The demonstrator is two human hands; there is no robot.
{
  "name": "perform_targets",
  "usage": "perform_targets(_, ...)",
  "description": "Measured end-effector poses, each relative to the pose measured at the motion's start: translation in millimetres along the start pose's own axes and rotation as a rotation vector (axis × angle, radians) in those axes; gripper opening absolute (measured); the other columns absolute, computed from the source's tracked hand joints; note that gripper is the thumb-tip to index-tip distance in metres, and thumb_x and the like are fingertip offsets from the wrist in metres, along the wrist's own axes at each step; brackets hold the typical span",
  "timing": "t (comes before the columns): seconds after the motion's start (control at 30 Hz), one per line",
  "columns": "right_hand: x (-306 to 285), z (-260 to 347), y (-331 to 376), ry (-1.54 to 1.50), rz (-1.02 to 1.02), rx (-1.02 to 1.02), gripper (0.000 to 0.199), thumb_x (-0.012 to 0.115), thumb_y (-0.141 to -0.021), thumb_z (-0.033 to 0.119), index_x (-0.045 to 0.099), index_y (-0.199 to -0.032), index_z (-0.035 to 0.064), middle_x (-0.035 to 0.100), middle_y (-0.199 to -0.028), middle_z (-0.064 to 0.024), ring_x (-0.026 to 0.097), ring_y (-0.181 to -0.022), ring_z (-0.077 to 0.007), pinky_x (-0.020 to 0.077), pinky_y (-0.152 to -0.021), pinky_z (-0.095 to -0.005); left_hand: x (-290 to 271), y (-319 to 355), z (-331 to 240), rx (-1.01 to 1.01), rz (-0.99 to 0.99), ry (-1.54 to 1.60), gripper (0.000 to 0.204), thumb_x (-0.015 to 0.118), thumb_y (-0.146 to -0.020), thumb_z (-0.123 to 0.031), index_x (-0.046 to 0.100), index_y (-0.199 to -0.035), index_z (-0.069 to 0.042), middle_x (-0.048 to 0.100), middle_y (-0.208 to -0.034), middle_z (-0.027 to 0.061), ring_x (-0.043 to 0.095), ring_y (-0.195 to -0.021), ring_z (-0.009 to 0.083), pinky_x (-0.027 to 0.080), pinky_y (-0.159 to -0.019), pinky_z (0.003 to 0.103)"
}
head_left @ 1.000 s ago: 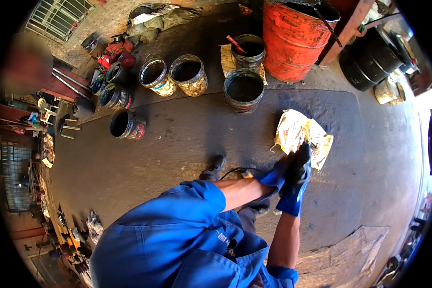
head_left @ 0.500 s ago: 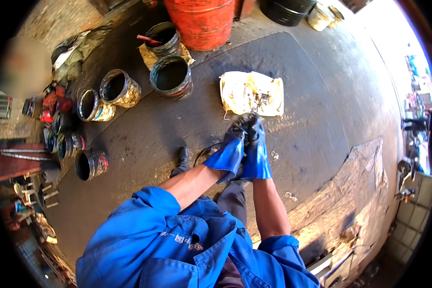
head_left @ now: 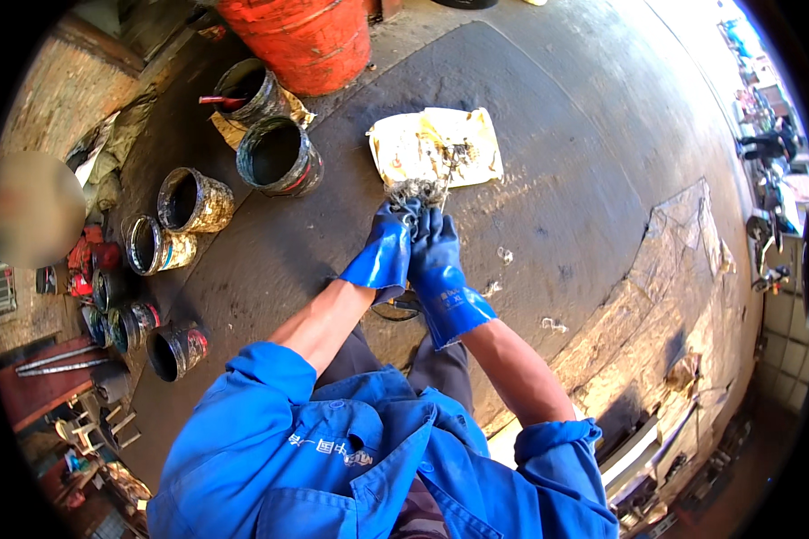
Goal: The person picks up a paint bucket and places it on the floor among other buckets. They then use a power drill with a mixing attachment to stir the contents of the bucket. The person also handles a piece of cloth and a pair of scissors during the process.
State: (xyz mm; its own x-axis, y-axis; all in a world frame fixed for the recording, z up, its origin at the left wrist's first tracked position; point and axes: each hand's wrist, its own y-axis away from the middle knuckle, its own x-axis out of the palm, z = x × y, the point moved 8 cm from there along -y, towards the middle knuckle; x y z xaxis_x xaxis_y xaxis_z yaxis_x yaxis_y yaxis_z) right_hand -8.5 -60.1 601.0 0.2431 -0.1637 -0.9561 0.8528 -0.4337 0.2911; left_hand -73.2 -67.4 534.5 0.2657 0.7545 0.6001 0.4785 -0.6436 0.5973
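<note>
Fingers of left hand (head_left: 385, 251) and right hand (head_left: 436, 260) together clutch grey wire bundle (head_left: 413, 191).

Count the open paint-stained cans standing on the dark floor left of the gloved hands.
7 at least. Two dark cans sit beside the red drum; two yellow-splashed cans further left; three smaller cans near the left edge. More may hide in the clutter there.

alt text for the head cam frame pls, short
Seen from above, a person in a blue jacket holds a grey tangled wad in both blue-gloved hands, left hand and right hand pressed together, over a stained yellowish sheet on the dark floor. Dirty open cans and an orange drum stand to the left.
</note>
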Motion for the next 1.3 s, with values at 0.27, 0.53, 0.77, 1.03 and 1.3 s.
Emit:
perform_targets(0.27,66,-39,-13,-0.116,0.13,0.183,0.046,0.041,-0.095,0.023,0.049,-0.135,0.0014,0.057,-0.132,-0.0191,0.048,-0.127,-0.0341,0.0234,-0.115,-0.0433,20,7,19,-0.021,0.229,-0.422,0.02,0.06,-0.09,0.002,0.064,-0.109,-0.004,0.067,-0.091,0.0038,0.062,-0.077,0.0143,0.053,-0.069,0.029)
perform_targets(0.53,39,-74,-8,-0.252,0.25,0.131,0.029,0.046,-0.095,0.02,0.065,-0.111,0.0062,0.067,-0.116,-0.0142,0.057,-0.115,-0.0262,0.0327,-0.109,-0.0385,-26,-19,56,0.033,0.208,-0.817,0.036,0.068,-0.086,0.003,0.062,-0.121,-0.001,0.07,-0.106,0.0088,0.066,-0.092,0.016,0.055,-0.085,0.031)
perform_targets(0.77,15,-101,27,0.028,-0.308,0.0,0.013,0.056,-0.075,0.009,0.067,-0.079,0.005,0.068,-0.101,-0.0151,0.056,-0.107,-0.0358,0.0407,-0.096,-0.0517,-14,-7,31,-0.073,0.229,-0.36,0.035,0.065,-0.088,0.002,0.061,-0.122,-0.001,0.069,-0.107,0.0083,0.066,-0.092,0.017,0.056,-0.085,0.032)
perform_targets(1.03,64,-124,27,-2.099,-0.409,0.161,0.053,0.061,-0.093,0.048,0.062,-0.113,-0.0013,0.064,-0.112,-0.006,0.06,-0.1,-0.0154,0.0485,-0.084,-0.0272,66,33,27,-0.133,0.319,-0.391,0.033,0.06,-0.088,0.001,0.058,-0.12,-0.003,0.066,-0.104,0.006,0.066,-0.088,0.016,0.057,-0.078,0.031)
perform_targets(1.3,94,-134,45,-2.153,-0.295,0.719,0.02,0.051,-0.093,0.011,0.062,-0.109,0.0047,0.066,-0.092,-0.0096,0.064,-0.084,-0.0224,0.0553,-0.074,-0.036,87,35,40,0.096,0.748,-1.011,0.065,0.07,-0.081,-0.016,0.043,-0.138,0.001,0.058,-0.125,0.011,0.059,-0.105,0.0184,0.05,-0.092,0.035)
